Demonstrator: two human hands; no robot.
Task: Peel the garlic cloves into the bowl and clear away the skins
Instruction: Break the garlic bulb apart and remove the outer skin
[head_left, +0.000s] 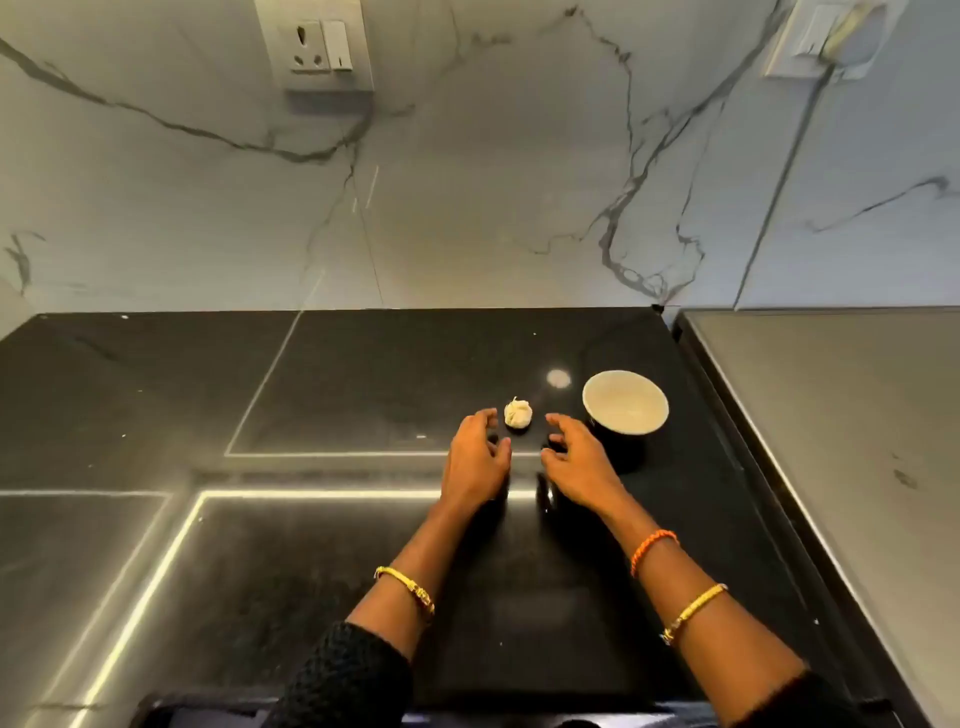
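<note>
While the garlic (518, 414) sits whole on the black table (322, 545), the left hand (475, 457) and right hand (579, 462) flank it, fingers loosely spread, holding nothing. Just right stands the bowl (625, 410), near the right hand.

No readable text, label, brand or number anywhere. Socket plate (315, 45) on the wall: plain, unmarked. Second plate (826, 39) at upper right: blurred, nothing legible. Bowl (625, 401) and counter (363, 395): no print.
</note>
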